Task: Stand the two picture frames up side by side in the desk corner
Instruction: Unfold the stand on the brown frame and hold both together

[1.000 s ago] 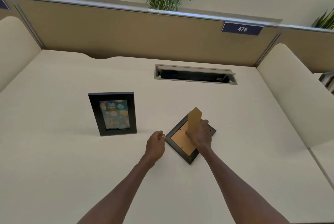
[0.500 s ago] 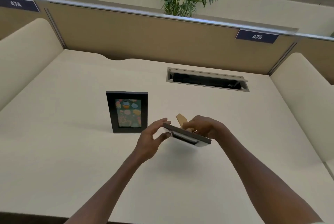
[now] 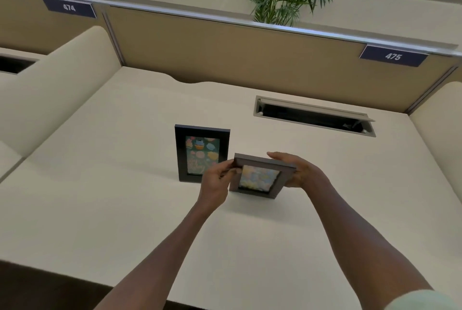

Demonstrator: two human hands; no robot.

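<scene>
Forearms enter from the lower edge of the picture and meet just right of centre, where both hands hold the second frame point(image 3: 260, 179). The left hand point(image 3: 215, 182) pinches its left border near the top corner, thumb and fingers closed on the moulding; the right hand point(image 3: 298, 172) wraps its right edge, with the fingers point(image 3: 277, 156) curled over the top rail. The frame faces the person, picture side out and leaning back a little. Its bottom rail sits low against the desk point(image 3: 105, 209), though whether it touches the surface cannot be told. The prop at its back is hidden from this angle.

To finish this step well, the person would probably lower the bottom rail squarely onto the desk, let the hidden prop take the weight, and test the balance with a loosened hold before letting go entirely. Releasing one hand first seems the safer order, since a slim frame tips easily.

Just behind and left of the held frame, in the middle of the picture, the black frame point(image 3: 202, 153) already stands upright, its right border partly covered by the left hand. The two sit near each other but are not yet lined up. Farther back, at upper right, an open cable hatch point(image 3: 312, 116) is set into the desk, and the tan partition point(image 3: 225, 49) runs across the top.
</scene>
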